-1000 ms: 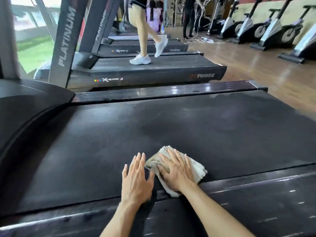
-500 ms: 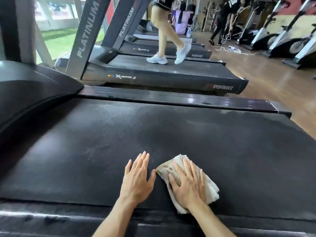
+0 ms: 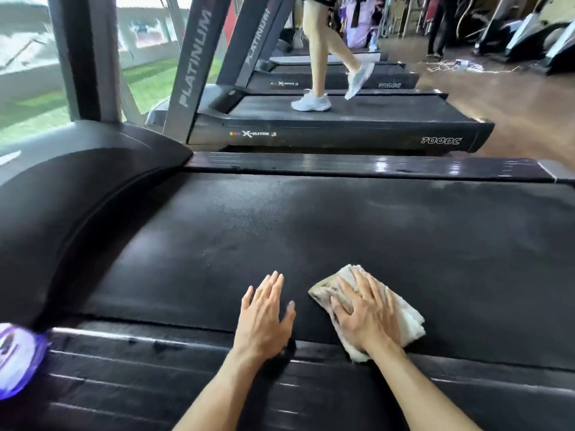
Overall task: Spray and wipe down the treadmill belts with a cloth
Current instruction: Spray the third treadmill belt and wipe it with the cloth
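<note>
A black treadmill belt [image 3: 311, 231] fills the middle of the head view. My right hand [image 3: 362, 312] lies flat, fingers spread, pressing a folded off-white cloth [image 3: 407, 315] onto the belt's near edge. Just to its left, my left hand [image 3: 266, 312] rests palm down on the bare belt with fingers apart and nothing in it. A purple and white object [image 3: 17, 356], blurred, sits on the near side rail at the far left; I cannot tell what it is.
The treadmill's dark motor cover [image 3: 77, 188] rises at left. Black side rails [image 3: 342, 164] border the belt. On the treadmill beyond [image 3: 342, 132] a person walks in white sneakers [image 3: 311, 102]. Wooden floor [image 3: 513, 98] and more machines lie at right.
The view has swung left, bringing the motor cover and the purple object into sight. My hands have spread slightly apart, with the cloth still under my right hand at the belt's near edge.
</note>
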`<state>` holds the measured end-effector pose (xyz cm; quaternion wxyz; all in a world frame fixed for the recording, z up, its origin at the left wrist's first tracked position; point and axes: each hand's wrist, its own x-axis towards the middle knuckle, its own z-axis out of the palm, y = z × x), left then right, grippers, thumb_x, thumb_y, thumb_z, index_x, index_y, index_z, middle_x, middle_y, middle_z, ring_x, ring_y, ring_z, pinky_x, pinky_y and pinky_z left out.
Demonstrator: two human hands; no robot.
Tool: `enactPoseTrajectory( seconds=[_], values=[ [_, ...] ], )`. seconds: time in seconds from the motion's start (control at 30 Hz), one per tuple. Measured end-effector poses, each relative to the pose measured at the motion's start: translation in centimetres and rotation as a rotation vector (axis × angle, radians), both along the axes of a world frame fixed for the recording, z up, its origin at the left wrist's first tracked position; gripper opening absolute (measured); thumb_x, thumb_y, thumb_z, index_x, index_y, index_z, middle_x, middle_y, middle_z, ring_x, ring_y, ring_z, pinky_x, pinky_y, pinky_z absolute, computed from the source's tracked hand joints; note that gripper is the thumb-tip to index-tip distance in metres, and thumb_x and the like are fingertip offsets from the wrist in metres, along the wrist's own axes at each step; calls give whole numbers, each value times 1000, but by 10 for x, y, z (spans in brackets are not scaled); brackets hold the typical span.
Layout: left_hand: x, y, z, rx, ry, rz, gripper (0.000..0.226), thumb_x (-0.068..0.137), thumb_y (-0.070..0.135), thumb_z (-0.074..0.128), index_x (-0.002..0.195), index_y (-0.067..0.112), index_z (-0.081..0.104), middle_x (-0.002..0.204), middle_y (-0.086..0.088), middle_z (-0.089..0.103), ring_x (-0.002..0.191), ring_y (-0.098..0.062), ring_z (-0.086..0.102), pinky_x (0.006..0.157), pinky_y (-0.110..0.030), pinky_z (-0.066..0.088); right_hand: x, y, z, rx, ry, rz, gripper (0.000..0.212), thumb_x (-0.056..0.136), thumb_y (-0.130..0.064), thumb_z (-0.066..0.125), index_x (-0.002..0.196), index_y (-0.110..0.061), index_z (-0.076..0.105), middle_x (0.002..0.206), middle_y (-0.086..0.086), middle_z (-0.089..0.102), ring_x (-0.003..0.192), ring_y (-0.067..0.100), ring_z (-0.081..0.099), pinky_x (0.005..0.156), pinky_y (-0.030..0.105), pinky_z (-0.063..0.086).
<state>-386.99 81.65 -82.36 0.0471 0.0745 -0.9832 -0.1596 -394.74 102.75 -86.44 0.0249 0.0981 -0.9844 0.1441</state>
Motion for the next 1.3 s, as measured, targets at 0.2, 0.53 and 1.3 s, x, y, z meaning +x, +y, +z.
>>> enactPoseTrajectory(
  seconds=[0.2, 0.53, 1.3],
  values=[
    [2, -58, -18, -8, 18, 85, 91, 83, 63, -1, 163, 23, 17, 169, 11, 12, 155, -1, 3, 125, -29, -4, -15, -12, 5, 87, -54, 17, 90, 78, -75, -4, 159, -49, 26, 173, -14, 3, 159, 13, 5, 128, 41, 0],
    [-3, -185, -27, -34, -2, 359, 103, 80, 75, 2, 163, 16, 15, 170, 3, 14, 156, -9, 6, 128, -39, 3, -132, -179, 3, 150, -73, 155, 66, 99, -70, 24, 161, -47, 23, 173, -11, 5, 159, 17, 5, 127, 48, 4],
    [-15, -59, 4, 55, 56, 138, 62, 107, 42, 32, 163, 19, 17, 170, 5, 12, 156, -7, 6, 127, -34, 3, 7, -92, 12, -1, -108, 337, 86, 83, -91, 5, 156, -53, 31, 173, -13, 1, 159, 14, 1, 126, 42, -4]
  ],
)
